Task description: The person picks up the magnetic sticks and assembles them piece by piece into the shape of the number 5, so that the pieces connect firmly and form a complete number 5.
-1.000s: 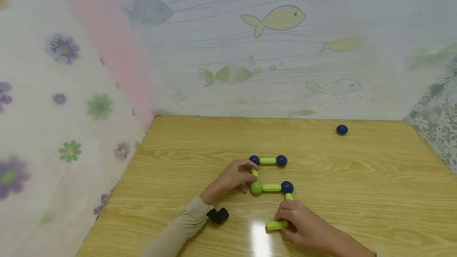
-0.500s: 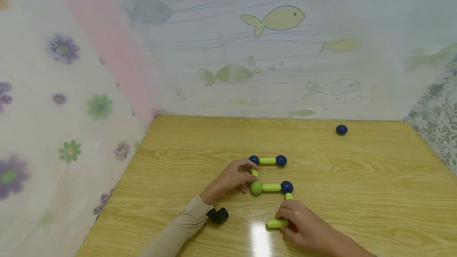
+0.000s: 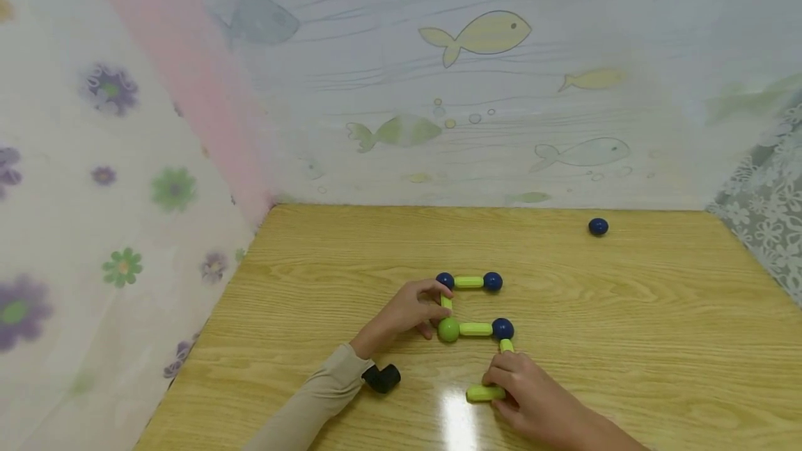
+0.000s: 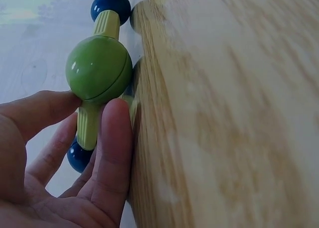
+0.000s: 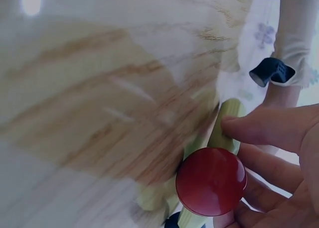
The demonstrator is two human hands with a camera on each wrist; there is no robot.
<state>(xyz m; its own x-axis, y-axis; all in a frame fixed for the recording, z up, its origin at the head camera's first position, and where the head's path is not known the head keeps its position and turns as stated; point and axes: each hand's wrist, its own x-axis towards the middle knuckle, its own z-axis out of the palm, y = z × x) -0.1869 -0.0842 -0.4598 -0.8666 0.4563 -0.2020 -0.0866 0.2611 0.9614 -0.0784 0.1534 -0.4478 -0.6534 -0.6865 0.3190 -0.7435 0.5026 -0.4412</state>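
Note:
Yellow-green toy rods and balls form an S-like figure on the table. My left hand pinches the left rod, which joins a green ball to a blue ball. Another rod runs from the green ball to a second blue ball. My right hand holds the near end, its thumb on a rod that meets a red ball. In the head view that ball is hidden by the hand. A further rod leads from it to the second blue ball.
The upper rod ends in a blue ball. A loose blue ball lies towards the back right of the wooden table. Behind stands a fish-patterned curtain. A black wrist camera sits at the left sleeve.
Both hands keep their hold on the figure. The whole scene shifts slightly left in the view; nothing else visibly changes.

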